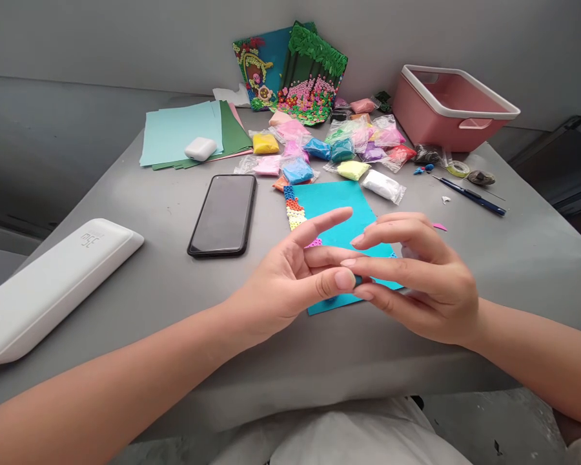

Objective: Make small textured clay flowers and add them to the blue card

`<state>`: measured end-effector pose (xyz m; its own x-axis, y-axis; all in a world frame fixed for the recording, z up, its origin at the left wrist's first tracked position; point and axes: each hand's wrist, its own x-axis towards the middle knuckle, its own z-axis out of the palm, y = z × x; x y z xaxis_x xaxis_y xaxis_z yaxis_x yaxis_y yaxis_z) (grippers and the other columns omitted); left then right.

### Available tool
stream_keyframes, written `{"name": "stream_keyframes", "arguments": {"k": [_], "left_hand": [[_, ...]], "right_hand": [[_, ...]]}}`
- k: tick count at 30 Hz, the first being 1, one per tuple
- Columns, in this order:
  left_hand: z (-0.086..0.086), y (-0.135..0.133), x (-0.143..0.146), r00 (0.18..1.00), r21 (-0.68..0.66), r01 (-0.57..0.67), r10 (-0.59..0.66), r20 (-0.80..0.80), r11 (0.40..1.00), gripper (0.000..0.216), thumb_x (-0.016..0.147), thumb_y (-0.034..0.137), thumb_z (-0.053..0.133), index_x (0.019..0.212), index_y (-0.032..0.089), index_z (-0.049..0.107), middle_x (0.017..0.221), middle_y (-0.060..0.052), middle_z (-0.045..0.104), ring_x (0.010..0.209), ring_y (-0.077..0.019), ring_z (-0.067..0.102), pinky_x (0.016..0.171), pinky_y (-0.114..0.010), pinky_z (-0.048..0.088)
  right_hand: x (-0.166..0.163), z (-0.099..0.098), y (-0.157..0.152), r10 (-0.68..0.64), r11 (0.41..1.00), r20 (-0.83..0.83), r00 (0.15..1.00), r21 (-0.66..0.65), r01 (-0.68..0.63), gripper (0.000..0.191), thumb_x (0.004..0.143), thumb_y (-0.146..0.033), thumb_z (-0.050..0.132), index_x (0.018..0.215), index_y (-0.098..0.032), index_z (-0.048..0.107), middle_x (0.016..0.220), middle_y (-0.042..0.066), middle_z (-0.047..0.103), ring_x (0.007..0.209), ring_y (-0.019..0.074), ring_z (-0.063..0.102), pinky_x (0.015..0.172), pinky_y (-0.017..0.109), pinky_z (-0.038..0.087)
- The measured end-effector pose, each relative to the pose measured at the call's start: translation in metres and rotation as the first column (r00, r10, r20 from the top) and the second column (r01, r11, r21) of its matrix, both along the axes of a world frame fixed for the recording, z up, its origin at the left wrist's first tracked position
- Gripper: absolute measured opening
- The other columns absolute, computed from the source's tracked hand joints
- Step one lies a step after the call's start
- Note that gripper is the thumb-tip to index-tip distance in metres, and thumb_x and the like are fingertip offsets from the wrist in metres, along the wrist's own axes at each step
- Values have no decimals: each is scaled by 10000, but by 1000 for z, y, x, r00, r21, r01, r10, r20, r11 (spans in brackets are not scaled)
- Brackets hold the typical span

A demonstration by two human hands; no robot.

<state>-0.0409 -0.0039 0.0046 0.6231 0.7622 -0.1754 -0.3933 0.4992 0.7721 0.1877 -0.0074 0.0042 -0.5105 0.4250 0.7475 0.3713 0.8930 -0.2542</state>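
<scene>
Head camera looks down on both hands meeting just above the near end of a teal sheet (339, 210) on the grey table (174, 284). The right hand (426, 284) has its fingers drawn narrow, and a tiny blue bit (357, 280) appears nipped between their tips. It is mostly hidden, so its shape cannot be told. The left hand (290, 281) is open, fingers spread and forefinger raised, with its thumb tip touching the bit from the other side. A strip of small coloured pieces (294, 210) lies along the sheet's left edge. To my eye this pinch goes best with light, even pressure from the pads, since so small a piece would flatten or stick under a hard squeeze. Working low over the sheet seems wise, so a dropped bit lands there and not among the clay packets (348, 152) beyond. The phone (224, 214) lies to the left, apart from the sheet, and the blue-handled tool (472, 195) lies well to the right.
</scene>
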Motion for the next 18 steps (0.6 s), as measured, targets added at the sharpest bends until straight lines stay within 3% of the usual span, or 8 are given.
{"name": "stream_keyframes", "arguments": {"k": [2,5,11,18], "left_hand": [[-1,0,-1,1000,25,8,-8,-3,1000,692,863,300,967,1478,325,651,1009,31,875,929,-141,816,927,-299,641],[-2,0,-1,1000,38,7,-7,6,999,602,848,224,972,1382,341,722,991,48,874,949,-123,809,918,-267,639],[-1,1,1,996,38,39,-42,78,999,606,779,32,967,1262,332,758,962,73,872,900,-101,823,744,-165,620],[-2,1,0,997,73,44,-49,63,996,508,868,162,942,1301,351,755,1037,46,887,941,-108,814,864,-223,637]], "right_hand": [[0,1,0,2,1000,-9,1000,0,-2,224,1058,-183,651,1254,-241,744,1177,103,747,1083,230,705,969,461,628],[1,2,1,26,1000,3,1000,4,-26,247,1078,-161,602,1278,-212,738,1190,114,744,1100,222,710,964,457,623],[2,3,2,32,999,-8,999,26,-32,158,1070,-329,712,1188,-226,729,1135,97,763,1039,211,715,945,446,633],[3,3,2,97,995,-36,995,3,-97,154,1057,-162,699,1204,-172,746,1133,103,747,1058,181,708,960,409,611]]}}
